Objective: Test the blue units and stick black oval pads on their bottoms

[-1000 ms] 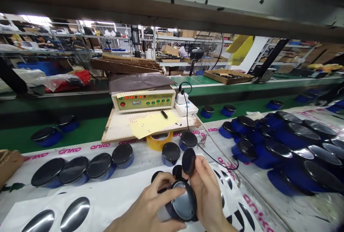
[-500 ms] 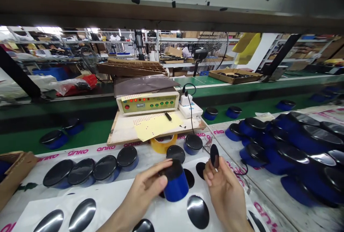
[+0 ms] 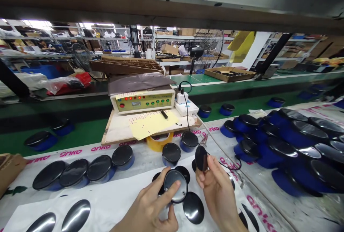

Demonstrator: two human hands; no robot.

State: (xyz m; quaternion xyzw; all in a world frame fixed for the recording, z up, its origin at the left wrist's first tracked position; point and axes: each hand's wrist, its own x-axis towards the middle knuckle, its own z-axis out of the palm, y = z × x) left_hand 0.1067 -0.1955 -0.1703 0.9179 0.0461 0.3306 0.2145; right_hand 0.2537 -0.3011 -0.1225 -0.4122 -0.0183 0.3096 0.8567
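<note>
1. Round container [image 3: 177, 177] is being held low in the middle of the view, its dark grey face turned up, above a white sheet [image 3: 115, 189].
2. By the left hand [image 3: 150, 203], the container is being gripped at its edge, with one finger being laid across the face.
3. By the right hand [image 3: 219, 192], a thin black disc [image 3: 200, 158] is being pinched between thumb and fingers, held on edge, just beside the container and apart from it.
4. Flat, glossy black discs [image 3: 193, 208] are being borne by the white sheet, beneath and around the hands.
5. Farther left, four black-topped containers [image 3: 100, 167] are being kept in a row.
6. At the right, blue containers with black tops [image 3: 279, 149] are being crowded together.
7. Behind, a control box [image 3: 143, 102] with lit red indicators is being supported by a wooden board [image 3: 115, 128]; yellow tape [image 3: 158, 146] is being partly hidden by the board's edge.
</note>
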